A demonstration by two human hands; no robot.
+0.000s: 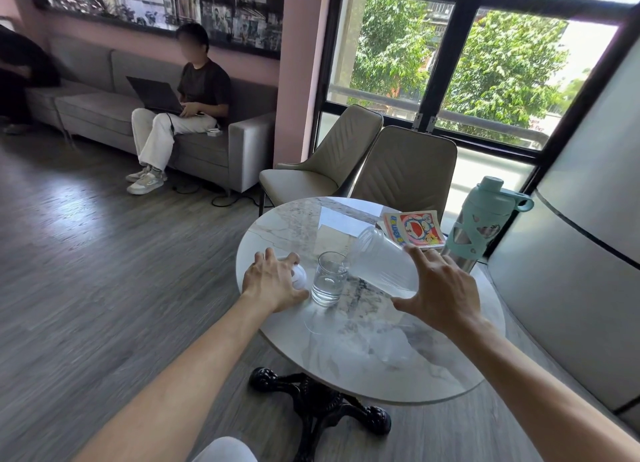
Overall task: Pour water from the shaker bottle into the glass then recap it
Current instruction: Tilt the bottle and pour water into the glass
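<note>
A clear glass (328, 279) stands near the middle of the round marble table (433, 364), about half full of water. My right hand (441, 290) grips a translucent plastic shaker bottle (381, 262), tipped sideways with its open mouth at the glass rim and its base pointing up and away. My left hand (272, 281) rests on the table left of the glass, fingers curled over the white cap (299, 277), which is mostly hidden beneath them.
A teal-sleeved water bottle (479, 224) stands at the table's far right, beside a colourful comic book (414, 229). Two beige chairs (398, 171) sit behind the table. A person with a laptop sits on the grey sofa (207, 150) far left.
</note>
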